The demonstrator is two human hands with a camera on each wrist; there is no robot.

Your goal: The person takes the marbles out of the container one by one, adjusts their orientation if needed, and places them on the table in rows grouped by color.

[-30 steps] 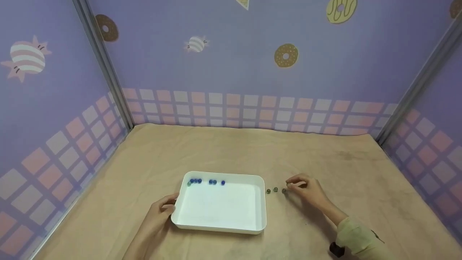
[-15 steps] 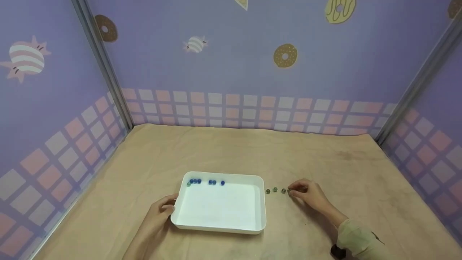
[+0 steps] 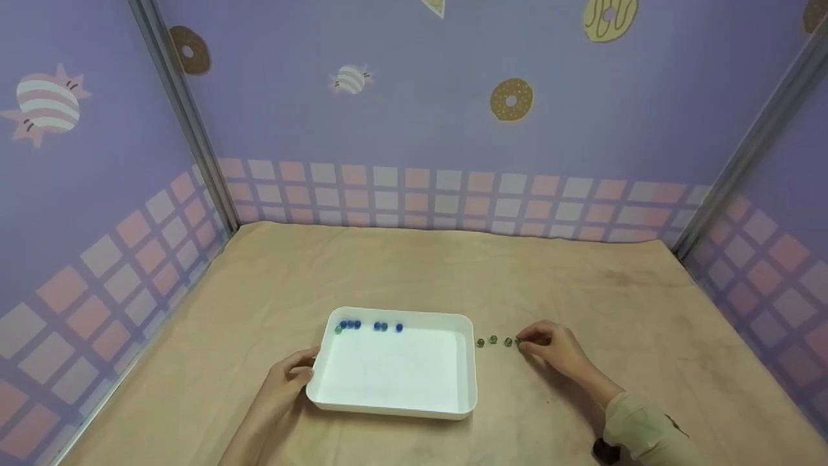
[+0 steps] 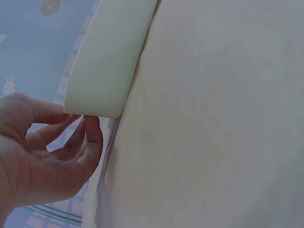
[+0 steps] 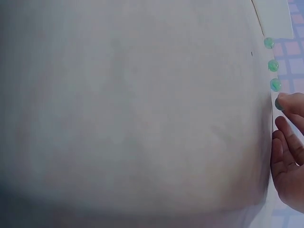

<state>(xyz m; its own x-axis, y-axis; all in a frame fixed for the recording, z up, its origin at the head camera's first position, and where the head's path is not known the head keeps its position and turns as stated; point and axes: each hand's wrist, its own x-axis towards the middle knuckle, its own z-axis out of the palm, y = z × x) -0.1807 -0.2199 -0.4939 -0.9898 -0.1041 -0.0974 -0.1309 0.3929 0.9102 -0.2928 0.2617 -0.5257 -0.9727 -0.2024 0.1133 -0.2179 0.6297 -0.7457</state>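
A white rectangular tray point(image 3: 391, 410) lies on the cloth. My left hand point(image 3: 286, 380) holds it at its left wall, fingertips against the side; in the left wrist view the bent thumb and fingers meet the tray's end. Several blue marbles point(image 3: 350, 325) and one pale green marble point(image 3: 338, 329) sit inside along the far wall. To the tray's right, 3 green marbles point(image 3: 493, 340) form a loose row. At the row's right end my right hand point(image 3: 557, 350) pinches another green marble point(image 5: 279, 104), partly hidden by the fingertips, down at cloth level.
A beige cloth point(image 3: 414, 272) covers the table up to the patterned walls point(image 3: 446, 129) at the back and sides. A dark band point(image 3: 606, 451) is at my right wrist.
My right hand has come down with the green marble to the end of the row, then stayed still over the last half second. The left hand and tray keep their place.
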